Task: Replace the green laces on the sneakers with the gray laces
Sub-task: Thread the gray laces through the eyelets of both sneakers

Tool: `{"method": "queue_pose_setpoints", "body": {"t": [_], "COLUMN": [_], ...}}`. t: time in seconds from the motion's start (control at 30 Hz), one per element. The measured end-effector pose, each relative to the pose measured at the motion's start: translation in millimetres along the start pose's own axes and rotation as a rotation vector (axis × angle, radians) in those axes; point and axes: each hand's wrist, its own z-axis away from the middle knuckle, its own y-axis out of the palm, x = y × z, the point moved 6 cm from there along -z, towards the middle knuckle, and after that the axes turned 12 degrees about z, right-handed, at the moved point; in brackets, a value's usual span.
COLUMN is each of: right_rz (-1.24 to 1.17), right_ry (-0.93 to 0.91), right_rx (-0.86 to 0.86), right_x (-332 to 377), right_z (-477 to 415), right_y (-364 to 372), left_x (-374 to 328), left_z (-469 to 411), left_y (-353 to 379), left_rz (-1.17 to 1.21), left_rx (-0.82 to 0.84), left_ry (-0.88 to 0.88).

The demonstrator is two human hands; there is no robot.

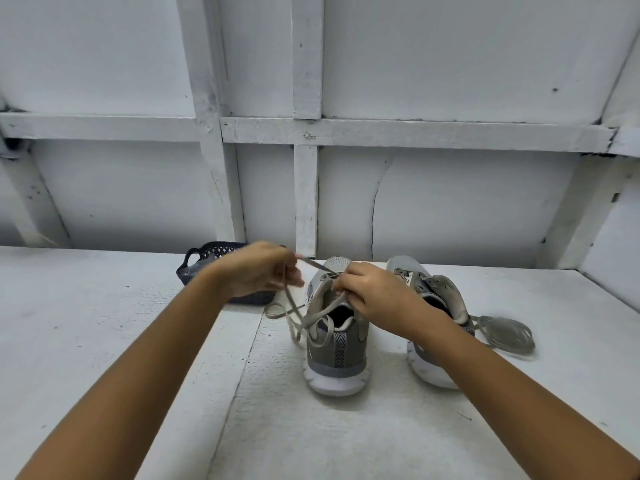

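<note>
Desk: white painted surface (104,341); carries every item listed below.
Forearms: both enter from the bottom edge and converge on the near sneaker.
Near sneaker: gray upper, white sole (337,355); stands upright at the centre of the desk, heel toward the camera, toe toward the wall.
Second sneaker: same type (424,367); stands just beside the near sneaker on its right, partly hidden behind the right forearm, tongue pulled up.
Lace bundle: coiled gray lace (507,334); lies on the desk at the right of the second sneaker, touching its heel area.
Gray lace: partly threaded into the near sneaker (323,311); loose loops hang over the sneaker's left side and rest on the desk; one taut strand runs from the front eyelets up and left to the left hand.
Right hand: over the throat of the near sneaker, above the tongue (374,292); fingers curled and gripping a strand of the gray lace, which leaves the hand downward and to the left.
Left hand: raised above the desk, left of the near sneaker's toe (256,268); thumb and fingers pinch the gray lace near its tip, other fingers curled.
Basket: dark, perforated, with handle (207,252); stands behind the left hand, partly hidden by it.
Wall: white panels with white battens (450,202); at the far edge of the desk.
</note>
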Motion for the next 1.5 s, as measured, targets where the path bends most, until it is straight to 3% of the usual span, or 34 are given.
{"method": "queue_pose_setpoints", "body": {"t": [0.1,0.2,0.3,0.53,0.7,0.83,0.97,1.13,1.33,1.43,1.5], "right_rz": [-0.070,-0.248,-0.470,-0.506,-0.733,-1.227,-1.524,-1.515,-1.443,-1.293,-1.040], "right_ry": [-0.028,0.059,0.207,0.037,0.173,0.315,0.472,0.604,0.638,0.593,0.576], "right_rx": [0.135,0.200,0.125,0.267,0.299,0.219,0.051,0.011,-0.038,0.096,0.266], "right_x": [5.5,7.4,6.0,45.5,44.2,16.4,-20.9,-54.1,-69.2,-64.2,-60.4], "right_z": [-0.6,-4.5,-14.5,-48.9,-64.2,-70.0,-81.2,-91.3,-100.9,-98.3,-91.1], "right_y": [3.4,3.2,-9.5,-16.5,-1.7,-20.4,-29.9,-16.8,-5.1,4.9,17.0], "left_x": [-28.3,-56.3,-66.7,-81.7,-78.8,-46.9,-12.7,-12.6,-5.9,1.5,9.6], "left_z": [8.0,16.0,20.4,14.7,3.0,-12.0,-15.2,-16.2,-19.0,-24.0,-29.8], "left_y": [-10.8,-19.4,-17.7,-1.7,-6.1,-9.1,11.4,15.6,11.7,8.1,4.8], "left_rz": [0.500,0.714,0.890,0.828,0.929,0.645,0.370,0.355,0.412,0.459,0.504], "left_rx": [0.129,0.328,0.555,0.290,0.185,0.058,0.165,0.151,0.177,0.075,-0.038], "left_ry": [0.085,0.170,0.100,0.352,0.354,0.206,0.030,0.071,0.055,0.063,0.079]}}
